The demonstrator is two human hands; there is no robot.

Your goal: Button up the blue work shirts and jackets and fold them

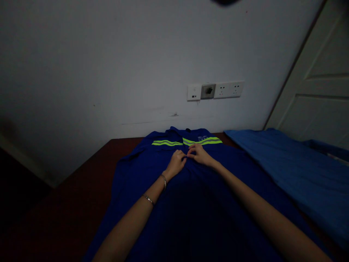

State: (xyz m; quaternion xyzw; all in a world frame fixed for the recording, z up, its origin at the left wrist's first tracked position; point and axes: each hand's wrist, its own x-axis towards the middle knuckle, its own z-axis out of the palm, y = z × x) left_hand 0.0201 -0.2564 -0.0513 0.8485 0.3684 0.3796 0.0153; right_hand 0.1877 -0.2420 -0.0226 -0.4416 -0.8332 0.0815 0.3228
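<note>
A dark blue work jacket [152, 174] lies spread on the table, its collar end toward the wall. Yellow-green reflective strips [167, 143] cross its chest, with small pale lettering above the right one. My left hand [176, 162] and my right hand [200, 154] meet at the jacket's front middle, just below the strips. Both pinch the cloth there with thumb and fingers, fingertips nearly touching. Whatever small part of the front lies between them is too dark to make out. Two bracelets circle my left forearm and wrist.
A reddish-brown table [81, 189] shows at the left of the jacket. Lighter blue cloth [286, 171] lies along the right side. Behind stands a white wall [122, 65] with a row of sockets [227, 90]. A pale panelled door [316, 87] is at the far right.
</note>
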